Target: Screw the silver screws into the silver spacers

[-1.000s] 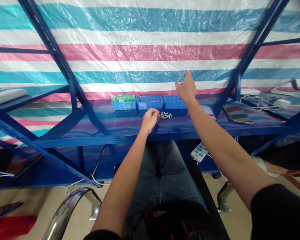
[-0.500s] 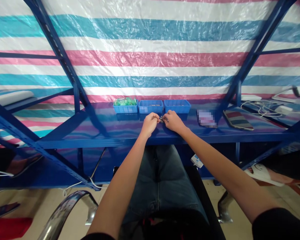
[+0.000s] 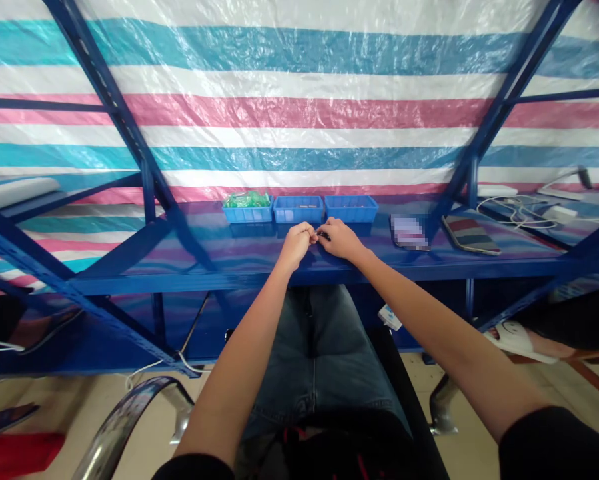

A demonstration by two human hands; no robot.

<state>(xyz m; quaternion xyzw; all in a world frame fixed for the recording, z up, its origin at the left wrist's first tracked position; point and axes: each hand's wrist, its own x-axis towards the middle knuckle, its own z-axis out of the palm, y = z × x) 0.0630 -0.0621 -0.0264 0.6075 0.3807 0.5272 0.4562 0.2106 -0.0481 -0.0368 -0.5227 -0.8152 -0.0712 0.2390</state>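
Note:
My left hand [image 3: 298,245] and my right hand [image 3: 340,239] meet over the front half of the blue shelf [image 3: 229,253]. Fingers of both are closed in a pinch. A small dark piece [image 3: 323,235] shows at the fingertips of my right hand; its shape is too small to tell. What my left fingertips hold is hidden. Behind the hands stand three blue bins in a row: the left bin [image 3: 249,214] with green material [image 3: 248,199], the middle bin [image 3: 299,212] with small pieces inside, and the right bin [image 3: 352,211], whose contents are hard to make out.
Right of the hands lie a blurred-out flat object [image 3: 410,232] and a striped tablet-like item [image 3: 470,235]. White cables [image 3: 522,212] are farther right. Blue posts slope up on both sides. Under the shelf, a person's foot in a white slipper [image 3: 522,340] shows at right.
The fingertips have drawn closer together, and less of the small metallic piece between them shows. The whole view has shifted slightly.

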